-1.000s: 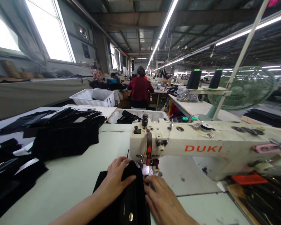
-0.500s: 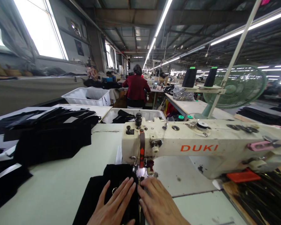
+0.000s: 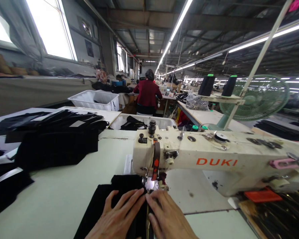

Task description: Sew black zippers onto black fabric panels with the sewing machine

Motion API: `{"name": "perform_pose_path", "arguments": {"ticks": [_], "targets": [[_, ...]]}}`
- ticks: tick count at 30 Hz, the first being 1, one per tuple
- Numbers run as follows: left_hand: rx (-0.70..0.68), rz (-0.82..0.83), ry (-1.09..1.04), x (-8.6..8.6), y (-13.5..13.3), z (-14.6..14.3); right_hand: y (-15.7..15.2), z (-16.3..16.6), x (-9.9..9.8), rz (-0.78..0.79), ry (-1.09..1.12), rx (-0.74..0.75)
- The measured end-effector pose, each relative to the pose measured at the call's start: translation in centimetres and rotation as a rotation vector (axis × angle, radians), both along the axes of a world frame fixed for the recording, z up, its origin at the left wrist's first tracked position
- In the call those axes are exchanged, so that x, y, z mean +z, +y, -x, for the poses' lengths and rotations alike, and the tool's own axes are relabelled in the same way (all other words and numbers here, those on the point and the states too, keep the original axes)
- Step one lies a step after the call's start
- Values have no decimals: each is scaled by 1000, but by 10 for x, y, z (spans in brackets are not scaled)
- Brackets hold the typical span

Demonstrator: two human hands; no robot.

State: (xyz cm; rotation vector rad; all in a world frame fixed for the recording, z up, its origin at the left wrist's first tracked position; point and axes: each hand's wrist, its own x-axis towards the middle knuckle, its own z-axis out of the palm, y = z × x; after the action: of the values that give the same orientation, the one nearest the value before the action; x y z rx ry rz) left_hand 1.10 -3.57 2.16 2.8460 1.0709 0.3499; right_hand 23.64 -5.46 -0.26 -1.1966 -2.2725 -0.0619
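A black fabric piece (image 3: pixel 94 209) lies on the pale sewing table, its upper edge at the presser foot of a DUKI sewing machine (image 3: pixel 184 156). My left hand (image 3: pixel 119 212) rests on this fabric with its fingers spread, the fingertips close to the lit needle area. A zipper (image 3: pixel 148 222), a dark strip with a brass-coloured line, runs along the fabric's right edge towards the needle. My right hand (image 3: pixel 168 212) has its fingers bent together on that strip, thumb side towards the left hand. The needle tip itself cannot be made out.
Black fabric pieces (image 3: pixel 57 149) are stacked on the left. Behind the machine stands a white bin (image 3: pixel 161 122). Dark strips with brass-coloured lines (image 3: pixel 284 212) lie at the right, beside a red tray (image 3: pixel 262 195). A co-worker (image 3: pixel 148 91) sits further ahead, facing away.
The camera view has shifted slightly, moving the machine rightward in the picture. My left fingers are more bent, and the metal ring seen between them is now hidden. My right hand stays by the strip.
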Motion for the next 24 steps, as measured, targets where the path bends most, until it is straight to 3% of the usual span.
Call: {"name": "perform_pose_path", "arguments": {"ticks": [7, 13, 24], "targets": [[-27, -34, -44, -5, 8, -1, 8, -3, -4, -65, -64, 11], [21, -122, -50, -1, 15, -6, 20, -4, -12, -177, -154, -81], [49, -57, -37, 0, 13, -9, 22, -4, -12, -100, -102, -74]]}}
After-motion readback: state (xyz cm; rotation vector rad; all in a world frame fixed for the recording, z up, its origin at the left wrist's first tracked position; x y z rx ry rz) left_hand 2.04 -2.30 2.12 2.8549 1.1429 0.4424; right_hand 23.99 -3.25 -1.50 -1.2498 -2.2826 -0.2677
